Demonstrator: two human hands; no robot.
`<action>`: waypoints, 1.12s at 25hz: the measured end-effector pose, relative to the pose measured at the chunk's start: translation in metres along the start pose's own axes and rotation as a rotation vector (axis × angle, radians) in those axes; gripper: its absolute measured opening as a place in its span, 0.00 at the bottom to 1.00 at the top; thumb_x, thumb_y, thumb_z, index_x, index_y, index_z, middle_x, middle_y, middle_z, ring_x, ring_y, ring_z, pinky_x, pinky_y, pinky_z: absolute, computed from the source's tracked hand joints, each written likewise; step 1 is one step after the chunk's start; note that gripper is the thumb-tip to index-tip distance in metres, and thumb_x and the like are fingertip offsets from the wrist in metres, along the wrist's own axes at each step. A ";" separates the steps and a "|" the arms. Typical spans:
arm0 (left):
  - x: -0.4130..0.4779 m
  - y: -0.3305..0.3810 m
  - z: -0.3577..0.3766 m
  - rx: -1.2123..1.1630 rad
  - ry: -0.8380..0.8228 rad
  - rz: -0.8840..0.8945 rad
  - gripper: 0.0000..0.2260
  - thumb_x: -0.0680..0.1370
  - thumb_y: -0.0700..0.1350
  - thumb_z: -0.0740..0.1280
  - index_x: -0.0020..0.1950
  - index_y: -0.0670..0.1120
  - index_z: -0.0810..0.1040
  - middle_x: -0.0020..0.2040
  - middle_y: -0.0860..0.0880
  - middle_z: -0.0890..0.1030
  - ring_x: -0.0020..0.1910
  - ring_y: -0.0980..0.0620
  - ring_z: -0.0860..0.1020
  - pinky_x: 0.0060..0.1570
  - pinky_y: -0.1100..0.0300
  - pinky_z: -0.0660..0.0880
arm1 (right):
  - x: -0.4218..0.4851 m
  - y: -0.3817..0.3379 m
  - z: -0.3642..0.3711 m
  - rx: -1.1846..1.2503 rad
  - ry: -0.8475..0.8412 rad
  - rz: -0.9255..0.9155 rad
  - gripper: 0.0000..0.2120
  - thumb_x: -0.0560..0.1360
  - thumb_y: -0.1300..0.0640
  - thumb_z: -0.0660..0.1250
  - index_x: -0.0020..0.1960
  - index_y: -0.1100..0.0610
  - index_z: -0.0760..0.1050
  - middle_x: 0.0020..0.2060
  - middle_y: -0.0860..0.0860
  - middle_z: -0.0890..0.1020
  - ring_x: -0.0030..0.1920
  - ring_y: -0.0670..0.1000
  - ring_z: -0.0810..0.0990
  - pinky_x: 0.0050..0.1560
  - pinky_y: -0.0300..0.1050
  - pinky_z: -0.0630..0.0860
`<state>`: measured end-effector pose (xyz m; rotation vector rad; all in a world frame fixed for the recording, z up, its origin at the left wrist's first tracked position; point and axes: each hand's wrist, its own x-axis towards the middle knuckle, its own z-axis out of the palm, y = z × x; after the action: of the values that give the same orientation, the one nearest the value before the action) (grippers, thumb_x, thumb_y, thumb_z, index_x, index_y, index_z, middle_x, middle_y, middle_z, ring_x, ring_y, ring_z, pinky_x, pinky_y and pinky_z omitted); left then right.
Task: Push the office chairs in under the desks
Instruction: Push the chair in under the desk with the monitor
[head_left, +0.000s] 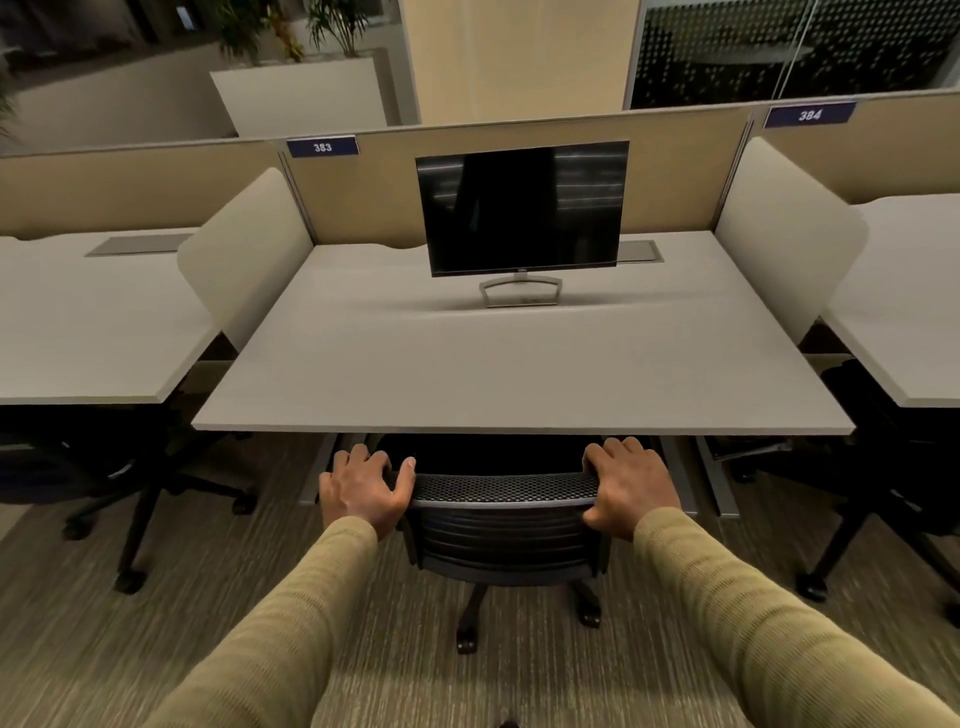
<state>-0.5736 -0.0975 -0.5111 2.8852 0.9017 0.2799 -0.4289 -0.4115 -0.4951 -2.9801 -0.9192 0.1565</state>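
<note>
Gripping the chair (504, 525) by its top rail with left hand (363, 491) and right hand (631, 488), one at each corner, fingers (358, 457) slightly spread and curled over the far edge. Just beyond the fingertips, the desk (519, 384) front edge, with the chair's seat tucked beneath.

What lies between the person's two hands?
Head view: only the bare top edge of the black mesh office chair, between left hand and right hand.

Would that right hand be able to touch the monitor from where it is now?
Probably not without leaning: the right hand grips the chair back at the near edge of the desk, and the monitor stands at the far side.
</note>
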 end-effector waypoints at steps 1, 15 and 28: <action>0.012 0.006 0.002 0.009 -0.017 0.004 0.27 0.74 0.69 0.45 0.42 0.52 0.75 0.46 0.51 0.73 0.50 0.47 0.71 0.46 0.50 0.66 | 0.011 0.005 -0.001 0.002 -0.003 0.012 0.25 0.61 0.39 0.70 0.55 0.46 0.69 0.53 0.47 0.75 0.55 0.52 0.72 0.55 0.48 0.70; 0.110 0.029 0.036 0.116 -0.089 0.078 0.27 0.76 0.67 0.50 0.51 0.49 0.78 0.50 0.48 0.76 0.52 0.48 0.71 0.48 0.50 0.68 | 0.104 0.035 0.006 -0.096 -0.026 0.050 0.30 0.60 0.38 0.69 0.59 0.46 0.69 0.53 0.48 0.74 0.55 0.53 0.70 0.55 0.48 0.70; 0.086 0.063 0.028 0.026 -0.072 0.033 0.31 0.79 0.68 0.47 0.64 0.48 0.77 0.66 0.44 0.75 0.69 0.42 0.67 0.69 0.39 0.59 | 0.055 0.039 0.011 0.018 0.085 0.060 0.40 0.70 0.37 0.65 0.77 0.50 0.59 0.74 0.53 0.66 0.75 0.57 0.60 0.77 0.55 0.51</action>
<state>-0.4642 -0.1010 -0.5161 2.9157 0.8534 0.1666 -0.3628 -0.4130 -0.5131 -2.9738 -0.8163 0.0389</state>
